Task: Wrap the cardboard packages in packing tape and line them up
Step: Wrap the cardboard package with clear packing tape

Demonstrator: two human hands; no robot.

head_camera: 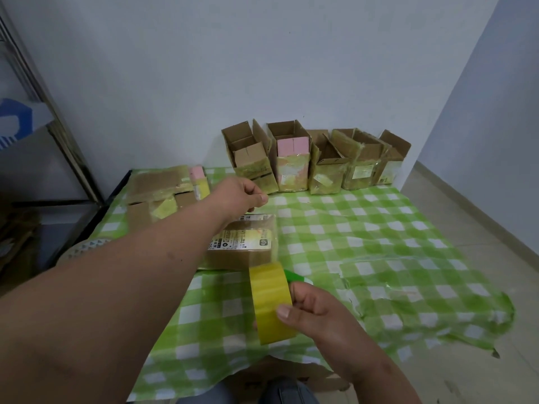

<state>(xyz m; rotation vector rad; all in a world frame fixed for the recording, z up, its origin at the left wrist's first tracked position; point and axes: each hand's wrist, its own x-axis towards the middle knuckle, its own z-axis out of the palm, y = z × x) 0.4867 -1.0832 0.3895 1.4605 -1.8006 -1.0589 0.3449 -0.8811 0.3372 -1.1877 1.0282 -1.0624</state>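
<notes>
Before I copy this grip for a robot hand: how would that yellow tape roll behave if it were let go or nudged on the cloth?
The yellow tape roll is round, so set on its edge it would probably roll; flat on its side it should stay. Its glossy face looks slick, though the right hand grips it firmly. The wrinkled checked cloth might slow a push.

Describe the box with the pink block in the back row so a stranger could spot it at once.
Find the row of five open boxes against the white wall at the far edge of the green checked cloth. The pink-block box is second from the left. Alone in that row, it shows a pink block in its open top.
</notes>
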